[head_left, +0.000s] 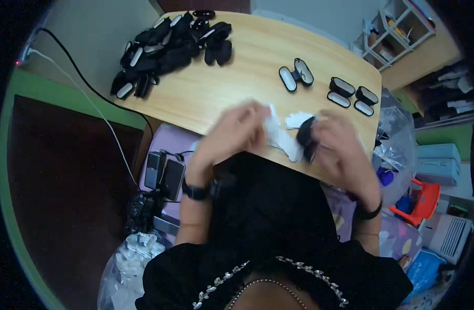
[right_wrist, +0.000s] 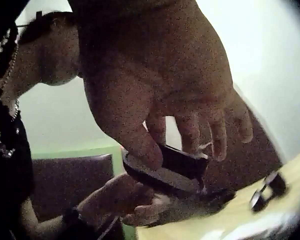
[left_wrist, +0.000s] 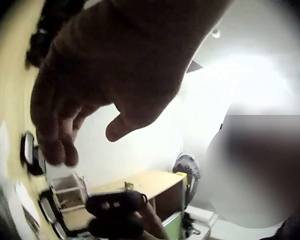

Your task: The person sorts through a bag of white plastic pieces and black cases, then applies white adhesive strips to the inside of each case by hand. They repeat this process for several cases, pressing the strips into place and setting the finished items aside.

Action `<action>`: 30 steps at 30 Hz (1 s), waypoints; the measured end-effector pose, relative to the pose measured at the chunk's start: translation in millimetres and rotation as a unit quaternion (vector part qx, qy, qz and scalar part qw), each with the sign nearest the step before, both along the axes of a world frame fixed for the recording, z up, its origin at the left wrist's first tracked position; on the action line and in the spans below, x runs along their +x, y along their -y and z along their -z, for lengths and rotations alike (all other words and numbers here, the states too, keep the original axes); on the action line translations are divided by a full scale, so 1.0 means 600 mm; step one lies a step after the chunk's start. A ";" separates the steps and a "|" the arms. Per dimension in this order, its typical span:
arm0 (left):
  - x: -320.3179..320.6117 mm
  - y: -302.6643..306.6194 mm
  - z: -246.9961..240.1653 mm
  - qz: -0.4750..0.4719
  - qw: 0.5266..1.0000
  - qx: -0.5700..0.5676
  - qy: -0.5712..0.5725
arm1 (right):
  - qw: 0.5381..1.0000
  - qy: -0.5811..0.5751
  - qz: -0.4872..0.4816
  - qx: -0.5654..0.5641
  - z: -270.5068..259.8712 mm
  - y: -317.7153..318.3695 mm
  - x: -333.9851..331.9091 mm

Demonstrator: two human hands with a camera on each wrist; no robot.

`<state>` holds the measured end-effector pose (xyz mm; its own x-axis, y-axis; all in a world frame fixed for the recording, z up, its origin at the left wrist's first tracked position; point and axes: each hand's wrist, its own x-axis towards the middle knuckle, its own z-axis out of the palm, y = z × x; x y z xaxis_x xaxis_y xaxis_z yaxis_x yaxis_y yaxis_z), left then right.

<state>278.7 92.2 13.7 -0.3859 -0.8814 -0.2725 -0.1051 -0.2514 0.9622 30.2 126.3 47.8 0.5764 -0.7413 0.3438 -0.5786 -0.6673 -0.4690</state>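
Note:
My right hand [head_left: 340, 137] pinches a small black case [head_left: 305, 138] above the table's near edge. In the right wrist view the thumb and fingers of that hand [right_wrist: 160, 75] grip the case [right_wrist: 165, 172], whose pale inside shows. To the left, my left hand [head_left: 237, 132] is raised with nothing held, blurred in the head view. Its fingers are loosely bent and the thumb stands apart in the left wrist view [left_wrist: 110, 70]. White paper pieces [head_left: 284, 143] lie between the hands. Beyond them, an opened black case [head_left: 303, 73] lies on the table.
Two more opened black cases [head_left: 341, 92] lie at the table's right. A heap of black cases [head_left: 170, 49] covers the table's far left. A white rack [head_left: 397, 33] stands beyond the right corner. Left of my lap are a phone [head_left: 173, 179] and cables; plastic bags [head_left: 394, 124] are at the right.

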 end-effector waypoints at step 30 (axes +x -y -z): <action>0.022 -0.035 0.082 -0.069 0.910 0.097 -0.397 | 0.950 -0.125 0.267 0.104 0.126 -0.038 -0.205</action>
<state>292.1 113.0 -35.2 -0.4178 -0.9017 -0.1113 0.6493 -0.3820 0.6577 -92.7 149.0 -27.9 0.1439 -0.9877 0.0604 -0.9188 -0.1560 -0.3627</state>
